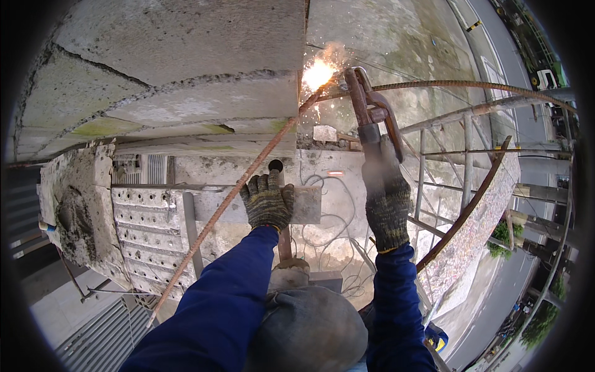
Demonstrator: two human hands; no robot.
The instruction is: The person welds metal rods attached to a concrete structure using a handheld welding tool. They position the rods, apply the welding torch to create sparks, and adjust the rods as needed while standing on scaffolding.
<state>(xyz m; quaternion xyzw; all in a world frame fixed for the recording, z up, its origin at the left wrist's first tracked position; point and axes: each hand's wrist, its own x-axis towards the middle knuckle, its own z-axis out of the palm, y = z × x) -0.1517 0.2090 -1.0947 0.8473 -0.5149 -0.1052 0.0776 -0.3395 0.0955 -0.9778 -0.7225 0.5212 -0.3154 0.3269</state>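
Note:
My right hand (387, 214), in a dark knitted glove, is closed around the handle of a welding electrode holder (377, 115). Beside the holder's jaws, a bright arc (318, 74) throws sparks at the upper end of a rusty rebar (232, 192). This bar slants down to the lower left, passing left of my gloved left hand (269, 201). My left hand grips an upright metal pipe (284, 245), whose dark round top (276, 165) shows above the fingers. Glare and smoke hide the exact contact point.
A concrete wall (186, 37) rises at the upper left. Curved rebar (458, 84) and scaffold tubes (468, 161) extend right, near a bent rusty strip (465, 214). Perforated planks (145, 217) lie left. Loose cables (334, 220) lie below, and a road (496, 316) runs at right.

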